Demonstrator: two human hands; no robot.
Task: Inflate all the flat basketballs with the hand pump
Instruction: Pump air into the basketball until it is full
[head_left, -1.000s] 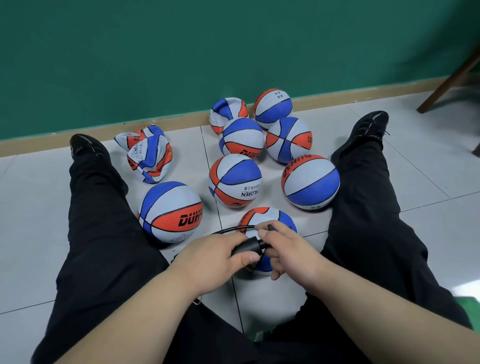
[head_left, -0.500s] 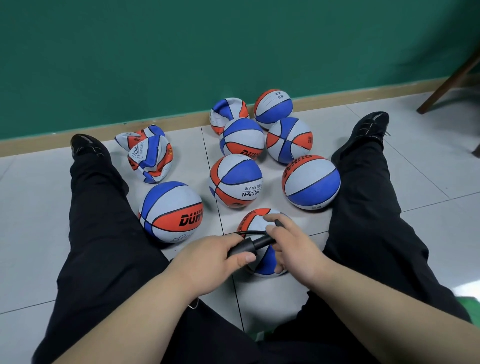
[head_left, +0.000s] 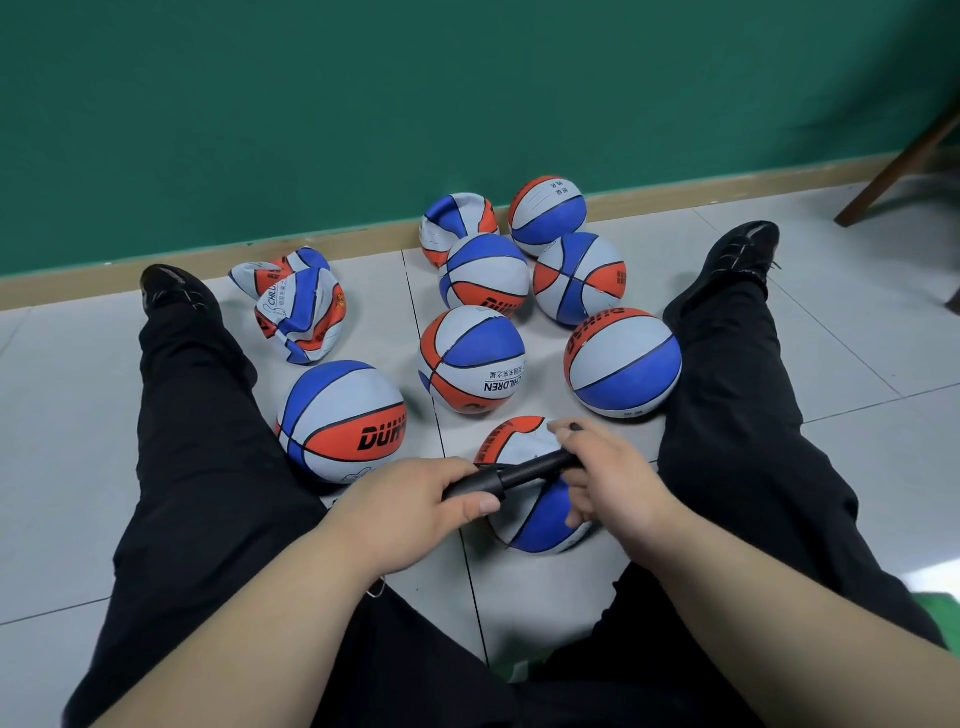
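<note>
A black hand pump (head_left: 511, 475) lies slanted above a red, white and blue basketball (head_left: 540, 519) on the floor between my legs. My left hand (head_left: 415, 499) grips the pump's thicker body. My right hand (head_left: 608, 478) grips the pump's far end, which is drawn out from the body. Part of that ball is hidden under my hands. Several round balls sit farther out, among them a large ball (head_left: 340, 421) at left. Two crumpled flat balls (head_left: 298, 306) lie by my left foot, and another dented ball (head_left: 457, 218) rests at the wall.
My black-trousered legs (head_left: 727, 415) spread to either side of the balls on grey floor tiles. A green wall with a wooden skirting board (head_left: 675, 197) runs behind. A wooden furniture leg (head_left: 893, 166) stands at the far right.
My right hand has moved up and to the right, away from my left hand, drawing the pump out longer. The left hand stayed nearly still on the pump body.
</note>
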